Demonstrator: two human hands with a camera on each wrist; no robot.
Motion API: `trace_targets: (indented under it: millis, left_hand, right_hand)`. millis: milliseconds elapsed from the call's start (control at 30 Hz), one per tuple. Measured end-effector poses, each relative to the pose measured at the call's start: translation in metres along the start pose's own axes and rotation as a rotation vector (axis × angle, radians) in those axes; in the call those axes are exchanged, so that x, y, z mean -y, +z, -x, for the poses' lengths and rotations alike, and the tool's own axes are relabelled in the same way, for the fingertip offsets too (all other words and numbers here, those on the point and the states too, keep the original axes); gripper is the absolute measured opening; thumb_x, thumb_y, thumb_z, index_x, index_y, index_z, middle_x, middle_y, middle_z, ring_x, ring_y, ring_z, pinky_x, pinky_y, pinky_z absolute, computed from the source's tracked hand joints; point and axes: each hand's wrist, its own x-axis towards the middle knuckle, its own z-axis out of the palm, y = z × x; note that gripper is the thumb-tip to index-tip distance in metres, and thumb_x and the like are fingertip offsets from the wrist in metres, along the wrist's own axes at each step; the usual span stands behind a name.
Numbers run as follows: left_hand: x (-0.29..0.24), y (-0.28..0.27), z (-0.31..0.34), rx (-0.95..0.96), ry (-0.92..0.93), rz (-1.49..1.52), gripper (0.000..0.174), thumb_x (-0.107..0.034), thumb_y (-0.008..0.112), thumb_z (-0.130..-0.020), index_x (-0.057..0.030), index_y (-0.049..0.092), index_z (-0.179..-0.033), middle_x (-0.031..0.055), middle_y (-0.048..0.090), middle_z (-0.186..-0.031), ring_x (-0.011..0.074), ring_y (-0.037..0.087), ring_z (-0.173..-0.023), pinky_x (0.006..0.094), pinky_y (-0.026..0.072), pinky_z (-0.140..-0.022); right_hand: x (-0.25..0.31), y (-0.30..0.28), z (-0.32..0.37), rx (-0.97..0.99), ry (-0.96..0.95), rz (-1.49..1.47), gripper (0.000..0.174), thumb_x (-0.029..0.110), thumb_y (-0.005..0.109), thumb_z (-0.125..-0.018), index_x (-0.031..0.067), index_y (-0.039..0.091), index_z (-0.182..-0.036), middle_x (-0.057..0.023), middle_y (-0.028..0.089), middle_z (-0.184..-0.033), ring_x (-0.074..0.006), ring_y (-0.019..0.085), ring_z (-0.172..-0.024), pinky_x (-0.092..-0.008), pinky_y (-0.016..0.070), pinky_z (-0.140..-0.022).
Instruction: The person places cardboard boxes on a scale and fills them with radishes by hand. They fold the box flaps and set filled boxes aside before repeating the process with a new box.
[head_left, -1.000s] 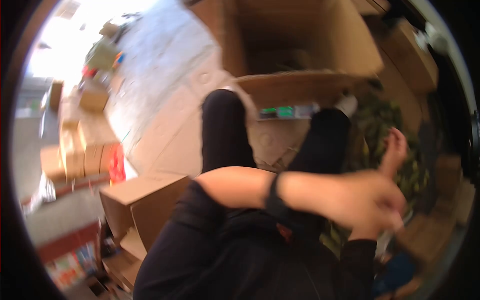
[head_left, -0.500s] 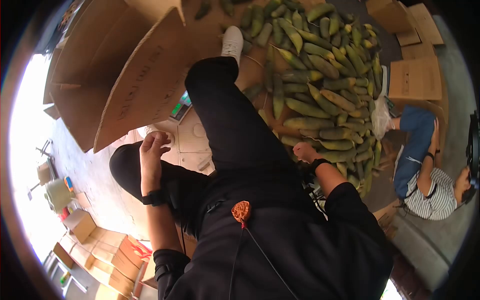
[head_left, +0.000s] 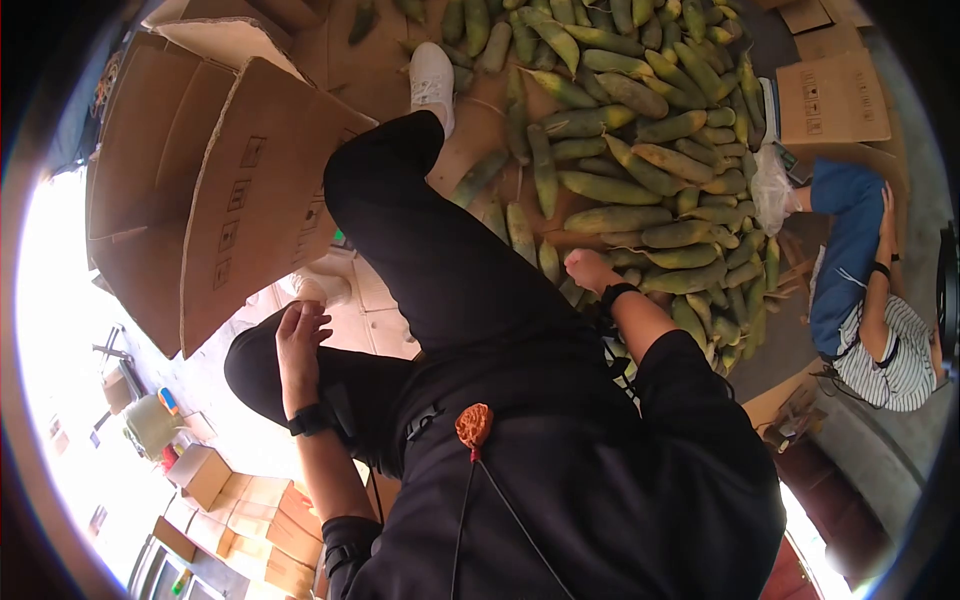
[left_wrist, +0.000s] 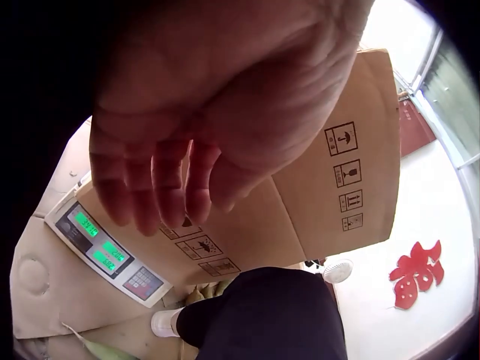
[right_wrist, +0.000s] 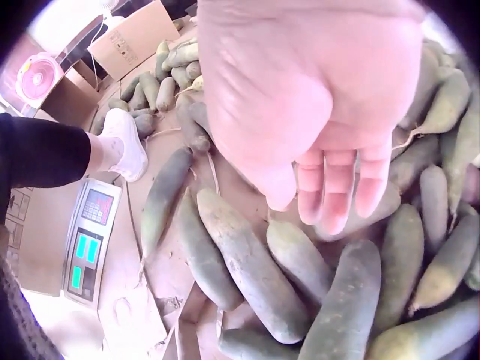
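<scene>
My left hand [head_left: 298, 352] hangs loosely over the bent left knee, fingers slightly curled with nothing in them. In the left wrist view its relaxed fingers [left_wrist: 174, 191] overlap a large cardboard box [left_wrist: 330, 202]. My right hand [head_left: 592, 270] is held at the near edge of a big heap of green radishes [head_left: 640, 215]. Its fingers hang down empty in the right wrist view, above several radishes [right_wrist: 247, 262]. The heap spreads over cardboard on the floor, on the right of my legs.
The open cardboard box [head_left: 250, 190] stands front left. Close to it is a digital scale [left_wrist: 112, 255] with lit green displays. My white shoe [head_left: 432, 85] is among the radishes. A seated person in a striped shirt [head_left: 880, 350] is at the right, near smaller boxes [head_left: 830, 100].
The view has swung toward the radish heap. My left arm, earlier reaching across to the right forearm, has drawn back to the left knee, and the hands are now apart.
</scene>
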Motion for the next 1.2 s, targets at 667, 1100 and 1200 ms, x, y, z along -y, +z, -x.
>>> trace_targets:
  millis: [667,1100,1200]
  left_hand:
    - [-0.037,-0.096,-0.012,-0.585,0.450,0.157,0.021,-0.008,0.050,-0.088,0.0032,0.052,-0.105,0.0138,0.056,-0.105,0.0217,0.057,-0.095,0.0319,0.0508,-0.076]
    - [-0.025,-0.110,-0.021,-0.553,0.441,0.141,0.036,-0.019,0.045,-0.092,-0.0005,0.044,-0.123,0.0152,0.052,-0.119,0.0261,0.054,-0.105,0.0372,0.0477,-0.083]
    - [-0.022,-0.111,-0.026,-0.523,0.457,0.192,0.038,-0.020,0.044,-0.093,0.0016,0.041,-0.124,0.0164,0.049,-0.122,0.0275,0.052,-0.110,0.0391,0.0458,-0.089]
  right_hand:
    - [0.080,-0.018,-0.070,0.311,0.284,0.400,0.039,0.007,0.043,-0.084,0.0041,0.043,-0.123,-0.0187,0.050,-0.122,-0.0371,0.051,-0.108,-0.0444,0.0447,-0.085]
    - [0.044,0.017,-0.078,0.264,0.144,0.581,0.033,0.006,0.048,-0.080,0.0049,0.049,-0.113,-0.0149,0.048,-0.119,-0.0299,0.049,-0.111,-0.0407,0.0459,-0.087]
    - [0.046,0.011,-0.063,0.132,0.093,0.535,0.030,0.007,0.052,-0.076,0.0049,0.051,-0.107,-0.0163,0.053,-0.112,-0.0312,0.053,-0.105,-0.0412,0.0464,-0.085]
